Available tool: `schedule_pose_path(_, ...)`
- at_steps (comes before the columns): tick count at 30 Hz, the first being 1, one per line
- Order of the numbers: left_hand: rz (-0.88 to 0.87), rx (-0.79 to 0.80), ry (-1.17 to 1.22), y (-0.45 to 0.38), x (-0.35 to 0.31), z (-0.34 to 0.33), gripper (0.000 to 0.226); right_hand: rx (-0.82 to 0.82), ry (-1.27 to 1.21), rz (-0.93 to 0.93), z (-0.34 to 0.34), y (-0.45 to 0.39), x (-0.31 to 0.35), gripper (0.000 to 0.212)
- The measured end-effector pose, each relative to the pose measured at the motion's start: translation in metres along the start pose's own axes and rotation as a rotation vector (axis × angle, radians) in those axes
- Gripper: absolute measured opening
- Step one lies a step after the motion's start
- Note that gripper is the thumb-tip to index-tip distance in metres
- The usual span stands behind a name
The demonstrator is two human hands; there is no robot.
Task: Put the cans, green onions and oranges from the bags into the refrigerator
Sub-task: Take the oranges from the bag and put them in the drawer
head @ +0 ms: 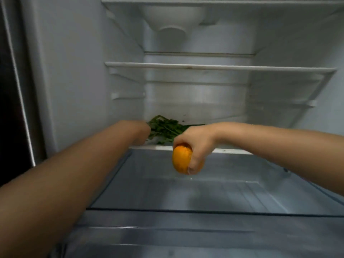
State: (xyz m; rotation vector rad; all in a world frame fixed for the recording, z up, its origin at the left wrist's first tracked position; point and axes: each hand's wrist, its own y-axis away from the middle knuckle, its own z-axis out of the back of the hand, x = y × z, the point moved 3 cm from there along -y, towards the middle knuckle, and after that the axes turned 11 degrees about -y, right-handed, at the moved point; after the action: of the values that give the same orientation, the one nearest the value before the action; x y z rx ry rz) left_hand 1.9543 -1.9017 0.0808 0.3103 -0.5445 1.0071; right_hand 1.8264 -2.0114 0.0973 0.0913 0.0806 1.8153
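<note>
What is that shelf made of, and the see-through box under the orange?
The shelf looks like glass with a white plastic edge: you see through it. The box looks like clear, smooth plastic with a blue-grey tint. The orange has bumpy peel.

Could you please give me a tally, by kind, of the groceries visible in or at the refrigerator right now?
Oranges: 1, the orange held in the right hand
Green onion bunches: 1, the green onions lying on the shelf, at the left hand
Cans: 0 in view
Total: 2
</note>
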Motion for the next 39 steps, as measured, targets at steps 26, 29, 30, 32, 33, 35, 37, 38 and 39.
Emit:
schedule_pose_path(26, 0.024, -0.052, 0.155, 0.01, 0.011, -0.018, 0.032, 0.151, -0.235, -0.061, -0.095, -0.082, 0.024, 0.084)
schedule_pose_path(29, 0.015, -0.041, 0.105, 0.019, 0.005, -0.006, 0.033, 0.122, -0.165, -0.059, -0.061, -0.053, 0.021, 0.063)
schedule_pose_path(30, 0.01, -0.047, 0.088, 0.023, 0.002, 0.001, 0.032, 0.094, -0.148, -0.059, -0.051, -0.042, 0.02, 0.057)
schedule_pose_path(32, 0.009, -0.089, 0.04, 0.032, -0.001, 0.019, 0.032, 0.027, -0.109, -0.046, -0.035, -0.02, 0.021, 0.047)
schedule_pose_path(33, 0.01, -0.112, 0.029, 0.04, -0.002, 0.028, 0.032, -0.015, -0.088, -0.036, -0.028, -0.008, 0.023, 0.044)
schedule_pose_path(35, 0.017, -0.151, 0.035, 0.06, -0.006, 0.042, 0.032, -0.106, -0.057, -0.03, -0.018, 0.016, 0.027, 0.039)
schedule_pose_path(37, 0.065, -0.201, 0.041, 0.089, -0.011, 0.052, 0.033, -0.207, -0.024, -0.03, -0.013, 0.038, 0.03, 0.036)
schedule_pose_path(38, 0.105, -0.222, 0.049, 0.106, -0.014, 0.056, 0.033, -0.259, -0.014, -0.035, -0.012, 0.048, 0.033, 0.036)
schedule_pose_path(39, 0.143, -0.243, 0.059, 0.125, -0.019, 0.058, 0.033, -0.308, -0.012, -0.048, -0.013, 0.059, 0.036, 0.037)
